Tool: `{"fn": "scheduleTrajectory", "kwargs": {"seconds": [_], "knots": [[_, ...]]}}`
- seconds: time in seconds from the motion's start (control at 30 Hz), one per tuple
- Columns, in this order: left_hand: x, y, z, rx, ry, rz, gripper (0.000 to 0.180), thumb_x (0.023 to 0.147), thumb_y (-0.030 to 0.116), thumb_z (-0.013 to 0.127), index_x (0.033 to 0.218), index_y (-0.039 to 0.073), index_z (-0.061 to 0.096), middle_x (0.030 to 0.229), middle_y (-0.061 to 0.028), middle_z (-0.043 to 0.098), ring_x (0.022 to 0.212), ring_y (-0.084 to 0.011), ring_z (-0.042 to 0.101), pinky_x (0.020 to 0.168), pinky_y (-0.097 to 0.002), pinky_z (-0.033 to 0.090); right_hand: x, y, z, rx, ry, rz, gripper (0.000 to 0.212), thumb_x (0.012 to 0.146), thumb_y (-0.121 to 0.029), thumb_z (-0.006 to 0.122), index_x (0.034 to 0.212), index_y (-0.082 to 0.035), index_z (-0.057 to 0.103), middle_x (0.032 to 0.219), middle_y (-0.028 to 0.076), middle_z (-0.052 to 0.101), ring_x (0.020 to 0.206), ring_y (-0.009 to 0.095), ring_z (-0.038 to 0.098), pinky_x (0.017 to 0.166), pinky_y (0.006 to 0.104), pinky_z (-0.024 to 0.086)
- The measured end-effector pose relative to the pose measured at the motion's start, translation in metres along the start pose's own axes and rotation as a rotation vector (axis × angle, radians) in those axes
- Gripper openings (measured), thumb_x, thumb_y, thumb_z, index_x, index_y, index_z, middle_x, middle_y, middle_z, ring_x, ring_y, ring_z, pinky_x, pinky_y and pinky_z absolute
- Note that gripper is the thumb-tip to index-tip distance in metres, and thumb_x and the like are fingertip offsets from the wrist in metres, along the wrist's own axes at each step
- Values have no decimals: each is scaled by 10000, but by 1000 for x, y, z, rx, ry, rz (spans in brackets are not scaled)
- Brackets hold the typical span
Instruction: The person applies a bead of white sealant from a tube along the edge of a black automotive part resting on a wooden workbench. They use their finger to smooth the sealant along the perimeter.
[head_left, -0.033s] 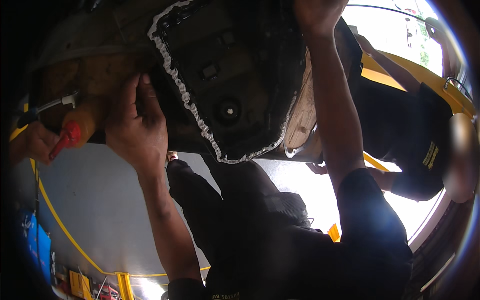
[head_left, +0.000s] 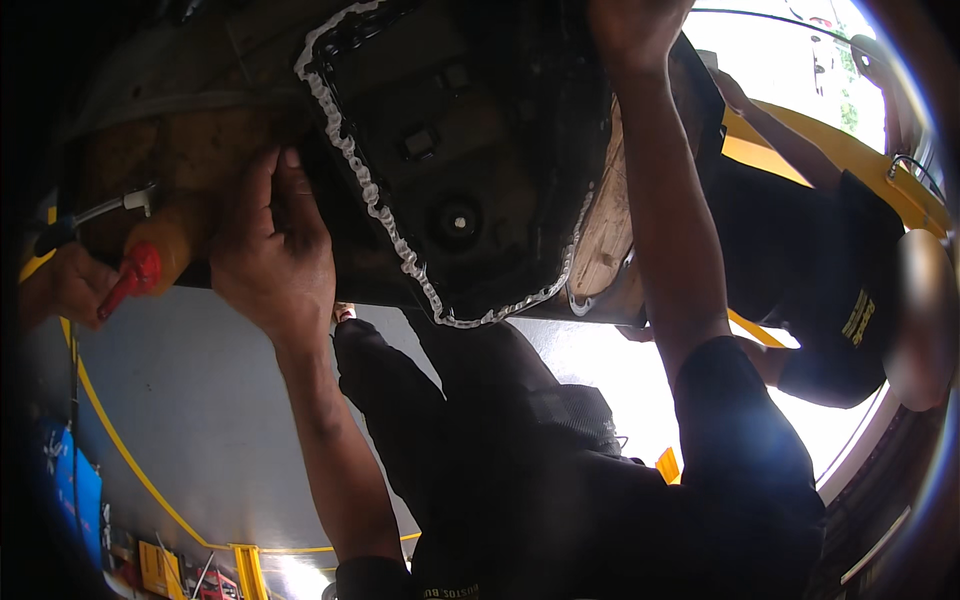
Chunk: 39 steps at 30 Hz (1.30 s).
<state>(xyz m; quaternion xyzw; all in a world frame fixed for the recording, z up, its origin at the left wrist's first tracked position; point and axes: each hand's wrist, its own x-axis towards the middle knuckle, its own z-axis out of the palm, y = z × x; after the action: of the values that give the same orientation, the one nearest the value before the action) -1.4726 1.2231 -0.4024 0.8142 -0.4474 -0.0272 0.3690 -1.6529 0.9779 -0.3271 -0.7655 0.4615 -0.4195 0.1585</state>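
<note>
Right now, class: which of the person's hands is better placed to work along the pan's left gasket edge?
Left. The left hand already rests against the left rim of the black pan beside the pale gasket bead. The right hand presses high at the far side.

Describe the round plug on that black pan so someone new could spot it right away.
Start at the big black pan overhead, rimmed by a pale bead of sealant. Between the left hand and right forearm, find the drain plug: the only round boss, with a bright centre.
</note>
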Motion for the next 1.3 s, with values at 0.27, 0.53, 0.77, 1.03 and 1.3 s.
{"fn": "scheduleTrajectory", "kwargs": {"seconds": [0.27, 0.53, 0.77, 1.03, 1.3], "knots": [[1, 1, -1, -22, -6, -6, 96, 971, 216, 762, 1033, 155, 801, 826, -32, 779, 648, -183, 731, 562, -309, 526, 1, 1, 2, -57, -26, -6, 454, 1123, -362, 457, 1229, -25, 741, 862, 117, 710, 714, 184, 634, 678, 351, 509], [1, -1, -2, -30, -39, -18, 100, 978, 202, 754, 1038, 139, 803, 790, -23, 765, 533, -139, 623, 519, -299, 470, 1, -4, 1, 89, 19, 79, 413, 1124, -325, 468, 1231, -37, 745, 856, 72, 705, 698, 137, 610, 659, 320, 494], [2, 5, -8, -18, -105, -86, 160, 1004, 206, 732, 1082, 87, 803, 882, -101, 802, 694, -194, 764, 602, -315, 542, 2, 2, 3, 190, 73, 105, 389, 1121, -301, 485, 1214, -39, 758, 846, 74, 708, 707, 121, 619, 659, 307, 499], [3, 4, -10, -25, -106, -117, 156, 1002, 205, 734, 1080, 89, 803, 877, -96, 802, 684, -187, 762, 586, -308, 532, 5, 11, 2, 101, 23, 75, 410, 1109, -301, 485, 1195, 0, 748, 821, 92, 724, 709, 142, 667, 656, 320, 524], [2, 1, -8, -17, -61, -42, 143, 997, 215, 738, 1061, 103, 799, 874, -75, 790, 682, -195, 734, 591, -318, 528, 7, 10, -3, 153, 42, 115, 412, 1113, -309, 476, 1214, 5, 723, 827, 94, 730, 721, 132, 684, 672, 302, 537]]}}
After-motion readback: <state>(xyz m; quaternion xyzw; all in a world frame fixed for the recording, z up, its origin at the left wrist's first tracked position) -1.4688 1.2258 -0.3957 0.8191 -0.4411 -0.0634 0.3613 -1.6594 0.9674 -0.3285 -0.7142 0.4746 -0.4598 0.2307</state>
